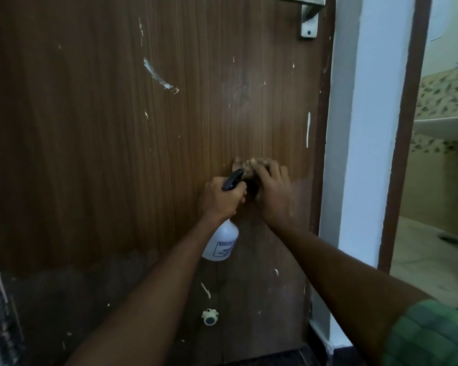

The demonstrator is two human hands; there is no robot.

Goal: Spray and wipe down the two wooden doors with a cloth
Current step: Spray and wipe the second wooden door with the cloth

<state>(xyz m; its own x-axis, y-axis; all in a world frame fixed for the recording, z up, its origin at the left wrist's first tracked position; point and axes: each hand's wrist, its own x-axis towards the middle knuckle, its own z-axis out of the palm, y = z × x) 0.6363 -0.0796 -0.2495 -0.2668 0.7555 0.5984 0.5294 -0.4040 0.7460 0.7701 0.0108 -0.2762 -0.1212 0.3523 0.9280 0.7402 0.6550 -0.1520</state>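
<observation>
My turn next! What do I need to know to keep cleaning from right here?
Left hand: shut on the spray bottle, its nozzle toward the door.
Right hand: pressing the cloth flat on the door, right of middle, below the handle.
Done: cannot tell how much is wiped; pale streaks show above and below the hands.
Left: probably the rest of this door, then the second door, which is not clearly in view.
</observation>
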